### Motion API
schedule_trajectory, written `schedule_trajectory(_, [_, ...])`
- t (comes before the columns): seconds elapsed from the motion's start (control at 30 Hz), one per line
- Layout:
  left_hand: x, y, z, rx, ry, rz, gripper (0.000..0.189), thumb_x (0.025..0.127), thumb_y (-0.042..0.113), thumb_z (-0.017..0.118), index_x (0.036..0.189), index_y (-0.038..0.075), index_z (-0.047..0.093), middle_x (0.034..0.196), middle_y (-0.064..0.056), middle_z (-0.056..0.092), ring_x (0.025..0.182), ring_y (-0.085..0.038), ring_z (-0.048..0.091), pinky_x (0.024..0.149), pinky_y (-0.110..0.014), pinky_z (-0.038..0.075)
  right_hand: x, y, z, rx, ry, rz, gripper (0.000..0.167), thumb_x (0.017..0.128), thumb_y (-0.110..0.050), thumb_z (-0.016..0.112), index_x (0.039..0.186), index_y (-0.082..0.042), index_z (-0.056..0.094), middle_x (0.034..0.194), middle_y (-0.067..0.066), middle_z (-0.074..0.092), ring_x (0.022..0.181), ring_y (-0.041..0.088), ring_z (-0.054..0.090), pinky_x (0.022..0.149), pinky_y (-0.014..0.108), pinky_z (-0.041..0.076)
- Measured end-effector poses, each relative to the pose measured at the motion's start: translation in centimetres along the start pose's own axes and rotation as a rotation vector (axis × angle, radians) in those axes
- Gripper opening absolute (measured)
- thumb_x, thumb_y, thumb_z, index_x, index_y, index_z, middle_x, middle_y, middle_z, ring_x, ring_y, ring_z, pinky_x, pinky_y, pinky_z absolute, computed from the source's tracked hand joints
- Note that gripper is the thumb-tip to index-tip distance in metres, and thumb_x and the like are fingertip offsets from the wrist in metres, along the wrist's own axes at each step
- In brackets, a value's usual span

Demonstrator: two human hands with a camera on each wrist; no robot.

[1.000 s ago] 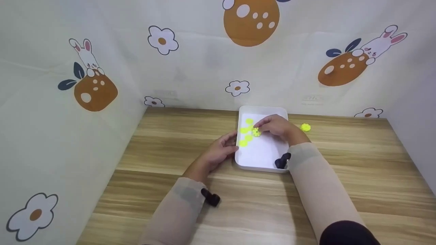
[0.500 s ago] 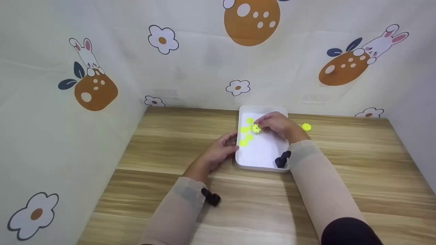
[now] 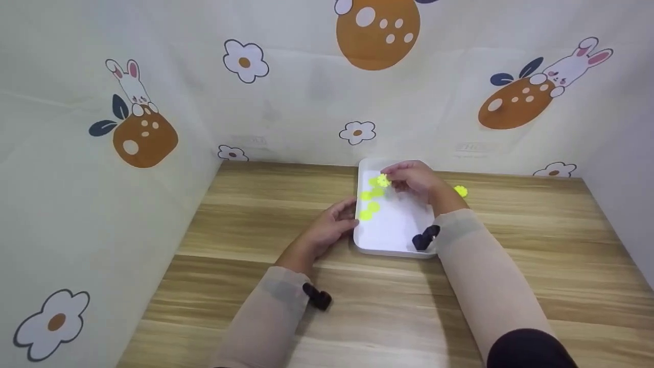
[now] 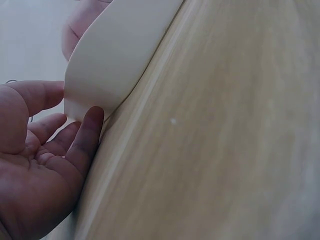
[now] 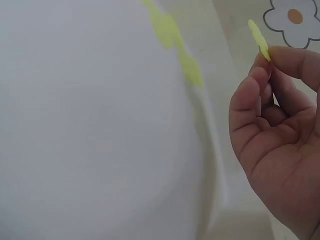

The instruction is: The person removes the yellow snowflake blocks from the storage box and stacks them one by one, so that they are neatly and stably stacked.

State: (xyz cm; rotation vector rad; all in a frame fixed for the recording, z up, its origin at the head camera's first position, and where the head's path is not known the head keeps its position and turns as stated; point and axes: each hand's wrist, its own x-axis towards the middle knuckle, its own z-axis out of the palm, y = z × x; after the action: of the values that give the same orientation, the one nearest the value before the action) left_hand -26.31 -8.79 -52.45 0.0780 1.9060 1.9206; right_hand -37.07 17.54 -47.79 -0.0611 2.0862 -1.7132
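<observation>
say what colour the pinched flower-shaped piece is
Bright yellow; the flower-shaped piece shows best in the head view.

Vivid neon yellow colours the scalloped, flower-shaped disc (image 3: 383, 180) at the fingertips, the small cluster of discs (image 3: 366, 214) in the tray (image 3: 396, 235) and the lone disc (image 3: 461, 191) on the tabletop (image 3: 245, 220). The tray is plain white; the tabletop, light brown with darker and paler wood-grain streaks. Both sleeves (image 3: 490, 276) are pale beige, greyer near the cuffs, with black wrist devices (image 3: 317, 297). The off-white backdrop (image 3: 301, 92) carries a print: orange-brown fruits (image 3: 145, 138) with white spots and navy leaves (image 3: 120, 107), white rabbits (image 3: 134, 84) with pink inner ears, and dark-outlined white flowers (image 3: 245, 61) with orange-brown centres.
</observation>
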Motion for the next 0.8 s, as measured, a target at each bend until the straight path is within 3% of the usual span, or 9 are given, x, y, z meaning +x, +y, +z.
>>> schedule_trajectory(0.13, [0.0, -0.1, 0.0, -0.003, -0.005, 0.002, 0.069, 0.102, 0.004, 0.067, 0.165, 0.018, 0.043, 0.168, -0.007, 0.049, 0.151, -0.027, 0.052, 0.124, -0.044, 0.047, -1.0, -1.5, -0.5, 0.092, 0.028, -0.018, 0.032, 0.103, -0.01, 0.067, 0.132, 0.001, 0.071, 0.094, -0.001, 0.073, 0.081, 0.013, 0.066, 0.075, 0.02, 0.062])
schedule_trajectory(0.33, [0.2, -0.2, -0.1, -0.012, -0.015, 0.022, 0.068, 0.102, 0.003, 0.065, 0.165, 0.017, 0.042, 0.167, -0.01, 0.049, 0.15, -0.028, 0.052, 0.124, -0.044, 0.048, -2.9, -2.4, -2.4, 0.143, 0.076, -0.034, 0.025, 0.102, -0.014, 0.072, 0.125, -0.005, 0.076, 0.1, 0.002, 0.076, 0.083, 0.015, 0.07, 0.078, 0.021, 0.064])
schedule_trajectory(0.6, [0.2, -0.5, -0.2, -0.04, -0.04, 0.061, 0.068, 0.103, 0.0, 0.063, 0.166, 0.009, 0.039, 0.162, -0.018, 0.051, 0.149, -0.032, 0.053, 0.123, -0.044, 0.048, -4.9, -1.5, -5.7, 0.191, 0.107, -0.026, 0.028, 0.103, -0.016, 0.073, 0.129, -0.005, 0.073, 0.102, 0.001, 0.076, 0.084, 0.012, 0.072, 0.081, 0.021, 0.065])
schedule_trajectory(0.8, [0.2, -0.4, -0.1, -0.031, -0.026, 0.052, 0.068, 0.103, 0.0, 0.064, 0.165, 0.011, 0.04, 0.163, -0.017, 0.051, 0.147, -0.031, 0.054, 0.122, -0.042, 0.05, -6.3, -0.4, -8.0, 0.275, 0.13, -0.021, 0.024, 0.102, -0.016, 0.073, 0.125, -0.007, 0.075, 0.098, 0.002, 0.077, 0.083, 0.013, 0.074, 0.085, 0.025, 0.066])
